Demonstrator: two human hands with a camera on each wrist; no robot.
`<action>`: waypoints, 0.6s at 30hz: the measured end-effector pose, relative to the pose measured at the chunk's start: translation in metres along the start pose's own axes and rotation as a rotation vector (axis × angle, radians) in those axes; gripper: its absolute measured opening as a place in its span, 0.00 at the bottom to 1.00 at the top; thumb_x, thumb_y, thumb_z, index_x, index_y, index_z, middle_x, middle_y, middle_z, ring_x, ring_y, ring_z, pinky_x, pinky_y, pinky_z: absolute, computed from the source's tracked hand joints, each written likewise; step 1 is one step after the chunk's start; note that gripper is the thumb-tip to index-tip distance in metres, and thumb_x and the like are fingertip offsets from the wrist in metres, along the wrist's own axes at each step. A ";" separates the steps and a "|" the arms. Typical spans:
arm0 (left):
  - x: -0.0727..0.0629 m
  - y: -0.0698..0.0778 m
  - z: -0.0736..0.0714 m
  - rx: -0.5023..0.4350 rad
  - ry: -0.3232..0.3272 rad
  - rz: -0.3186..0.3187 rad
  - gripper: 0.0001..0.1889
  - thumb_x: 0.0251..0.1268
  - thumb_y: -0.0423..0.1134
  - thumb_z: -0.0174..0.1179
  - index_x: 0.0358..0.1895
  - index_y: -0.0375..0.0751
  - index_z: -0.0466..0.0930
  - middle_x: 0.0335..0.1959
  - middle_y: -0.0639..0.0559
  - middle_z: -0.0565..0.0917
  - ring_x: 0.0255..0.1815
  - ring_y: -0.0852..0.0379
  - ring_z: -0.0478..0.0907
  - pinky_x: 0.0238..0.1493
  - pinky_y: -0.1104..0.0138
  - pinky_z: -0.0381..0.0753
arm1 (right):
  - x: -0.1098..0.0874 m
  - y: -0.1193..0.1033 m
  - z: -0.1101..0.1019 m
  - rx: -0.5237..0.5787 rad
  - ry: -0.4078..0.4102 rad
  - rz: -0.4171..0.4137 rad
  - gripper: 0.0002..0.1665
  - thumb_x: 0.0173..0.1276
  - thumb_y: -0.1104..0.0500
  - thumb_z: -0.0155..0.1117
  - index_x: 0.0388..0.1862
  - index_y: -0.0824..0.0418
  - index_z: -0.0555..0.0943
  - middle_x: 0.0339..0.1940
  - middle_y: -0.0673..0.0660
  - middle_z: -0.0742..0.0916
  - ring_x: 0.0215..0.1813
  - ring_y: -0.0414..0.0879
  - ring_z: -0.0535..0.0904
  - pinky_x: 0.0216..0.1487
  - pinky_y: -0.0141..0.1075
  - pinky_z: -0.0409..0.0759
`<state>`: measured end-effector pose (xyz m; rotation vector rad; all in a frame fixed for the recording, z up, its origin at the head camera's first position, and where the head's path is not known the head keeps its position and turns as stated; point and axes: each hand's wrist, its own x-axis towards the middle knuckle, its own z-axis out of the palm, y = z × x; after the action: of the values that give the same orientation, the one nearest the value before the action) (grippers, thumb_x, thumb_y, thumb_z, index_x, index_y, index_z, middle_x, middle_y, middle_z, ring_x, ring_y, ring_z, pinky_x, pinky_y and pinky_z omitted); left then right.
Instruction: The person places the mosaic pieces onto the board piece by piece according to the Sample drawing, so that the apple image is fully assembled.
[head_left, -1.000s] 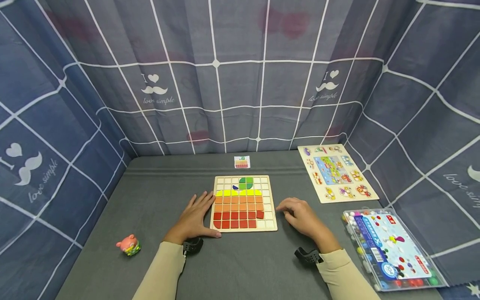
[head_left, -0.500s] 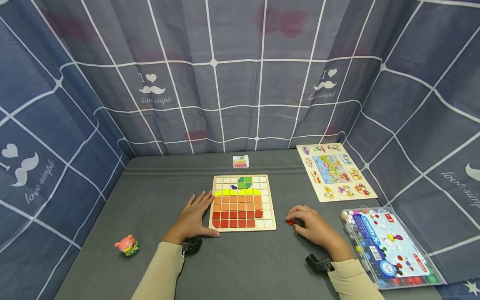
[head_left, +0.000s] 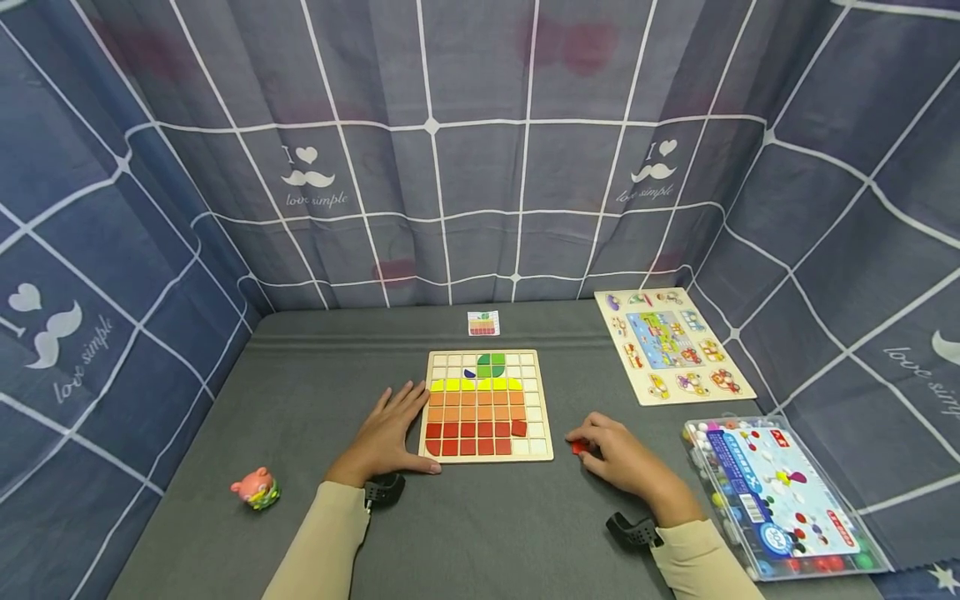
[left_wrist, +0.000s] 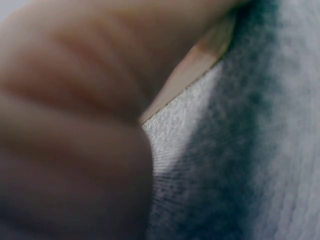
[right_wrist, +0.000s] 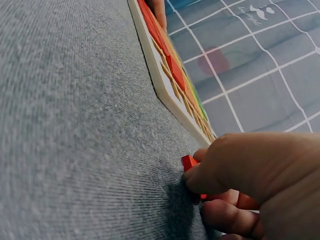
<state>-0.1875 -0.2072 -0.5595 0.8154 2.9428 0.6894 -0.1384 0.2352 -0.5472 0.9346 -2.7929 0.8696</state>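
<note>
A wooden grid board (head_left: 545, 417) lies on the grey cloth, partly filled with red, orange, yellow and green tiles and one small blue piece. One red tile (head_left: 518, 428) sits slightly askew at the right end of its row. My left hand (head_left: 390, 437) rests along the board's left edge, fingers spread and thumb by the lower corner; close up, the left wrist view is blurred. To the right of the board, my right hand (head_left: 618, 454) pinches another small red tile (right_wrist: 188, 161) between thumb and fingers, low over the cloth. Fingers cover most of that tile.
Behind the board lies a small pattern card (head_left: 483, 323). A picture puzzle board (head_left: 675, 346) is at the back right, with a clear plastic box of coloured balls (head_left: 787, 500) in front of it. A pink pig figurine (head_left: 257, 488) stands at left.
My right hand has moved right, away from the board's edge, then slightly back left. A red tile now shows at its fingertips. The left hand keeps its place on the board's edge.
</note>
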 end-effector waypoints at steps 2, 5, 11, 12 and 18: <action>0.000 0.000 0.001 0.004 -0.003 -0.004 0.76 0.33 0.85 0.71 0.85 0.41 0.56 0.85 0.46 0.55 0.85 0.43 0.47 0.81 0.41 0.37 | 0.000 0.000 0.000 -0.004 0.013 -0.007 0.17 0.64 0.71 0.73 0.52 0.61 0.89 0.42 0.46 0.80 0.39 0.37 0.76 0.39 0.37 0.81; 0.000 -0.001 0.001 0.009 -0.002 -0.006 0.76 0.33 0.85 0.71 0.85 0.40 0.56 0.85 0.45 0.55 0.85 0.42 0.47 0.80 0.40 0.37 | 0.000 0.001 0.001 -0.004 0.051 -0.031 0.17 0.59 0.71 0.75 0.48 0.61 0.88 0.40 0.47 0.81 0.38 0.37 0.77 0.38 0.36 0.81; 0.000 0.001 0.000 0.010 -0.014 -0.021 0.77 0.33 0.85 0.71 0.85 0.41 0.55 0.85 0.45 0.54 0.85 0.44 0.46 0.81 0.42 0.36 | 0.000 0.001 0.001 0.029 0.102 -0.038 0.18 0.54 0.73 0.76 0.44 0.61 0.88 0.38 0.47 0.82 0.36 0.39 0.77 0.36 0.35 0.80; 0.000 0.001 0.000 0.009 -0.016 -0.023 0.77 0.33 0.85 0.71 0.86 0.41 0.55 0.85 0.46 0.54 0.85 0.44 0.46 0.81 0.43 0.36 | -0.001 0.000 0.001 0.036 0.109 -0.030 0.18 0.53 0.73 0.77 0.43 0.61 0.87 0.37 0.47 0.82 0.36 0.39 0.78 0.35 0.35 0.80; 0.000 0.003 -0.001 -0.003 -0.011 -0.018 0.76 0.33 0.84 0.72 0.85 0.40 0.56 0.85 0.45 0.55 0.85 0.43 0.46 0.81 0.42 0.36 | -0.001 -0.003 0.001 0.181 0.169 0.062 0.15 0.56 0.74 0.80 0.38 0.60 0.87 0.35 0.48 0.85 0.32 0.39 0.81 0.30 0.33 0.81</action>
<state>-0.1861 -0.2057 -0.5576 0.7892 2.9352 0.6862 -0.1358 0.2330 -0.5471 0.7585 -2.6469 1.1676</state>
